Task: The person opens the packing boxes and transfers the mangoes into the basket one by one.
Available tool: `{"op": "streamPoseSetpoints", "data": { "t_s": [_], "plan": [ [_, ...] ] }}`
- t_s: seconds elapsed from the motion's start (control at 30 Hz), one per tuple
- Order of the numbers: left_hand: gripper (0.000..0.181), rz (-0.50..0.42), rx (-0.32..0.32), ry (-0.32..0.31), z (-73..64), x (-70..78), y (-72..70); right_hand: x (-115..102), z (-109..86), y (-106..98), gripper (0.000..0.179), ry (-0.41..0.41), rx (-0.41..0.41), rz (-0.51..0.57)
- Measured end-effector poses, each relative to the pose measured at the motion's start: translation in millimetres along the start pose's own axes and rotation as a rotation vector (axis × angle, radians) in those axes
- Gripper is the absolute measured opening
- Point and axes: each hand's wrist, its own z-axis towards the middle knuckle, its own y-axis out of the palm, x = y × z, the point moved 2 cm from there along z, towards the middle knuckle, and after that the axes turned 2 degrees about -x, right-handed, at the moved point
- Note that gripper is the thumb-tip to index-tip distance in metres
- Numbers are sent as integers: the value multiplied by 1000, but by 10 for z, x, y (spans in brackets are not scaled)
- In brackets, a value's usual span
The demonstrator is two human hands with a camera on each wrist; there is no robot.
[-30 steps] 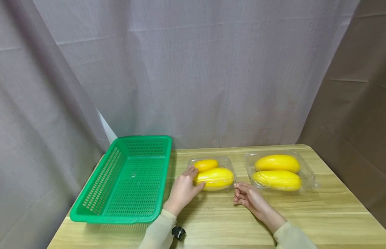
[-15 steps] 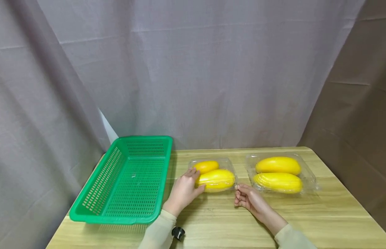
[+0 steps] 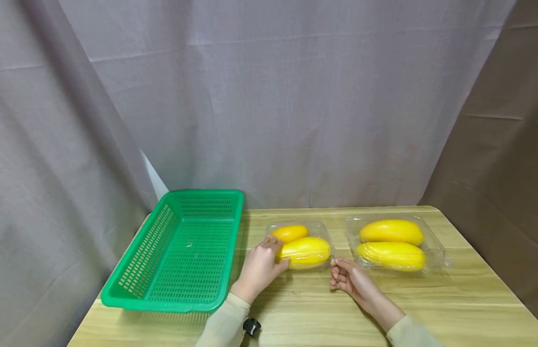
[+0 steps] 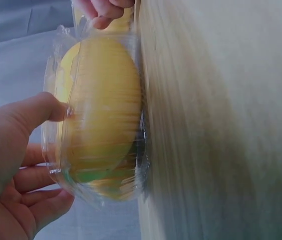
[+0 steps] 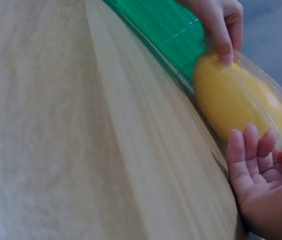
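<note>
A clear plastic clamshell box (image 3: 319, 230) lies on the table with two yellow oval fruits (image 3: 306, 250) inside. My left hand (image 3: 259, 264) holds the box by its left end. In the left wrist view its thumb (image 4: 48, 106) presses the box's rim, with the other fingers on the far side. At the front right corner my right hand (image 3: 353, 282) pinches the lid's edge between thumb and forefinger. The right wrist view shows its other fingers (image 5: 250, 150) loosely bent beside the box.
On the left stands a green perforated plastic basket (image 3: 234, 241). To the right lies a second clear box (image 3: 434, 243) with two more yellow fruits (image 3: 391, 255). A grey curtain (image 3: 295, 120) hangs behind the wooden table (image 3: 303, 313).
The head view has shifted a little, so everything sits slightly further right. Both hands keep their hold on the same box, with no other visible movement.
</note>
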Motion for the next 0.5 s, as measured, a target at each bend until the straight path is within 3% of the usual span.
{"op": "streamPoseSetpoints", "data": {
  "t_s": [0.27,0.5],
  "plan": [
    [41,55,-8,9,12,74,17,-12,26,47,34,33,48,-113],
    [40,81,-32,5,32,101,0,-7,37,59,32,35,58,-116]
  ]
}}
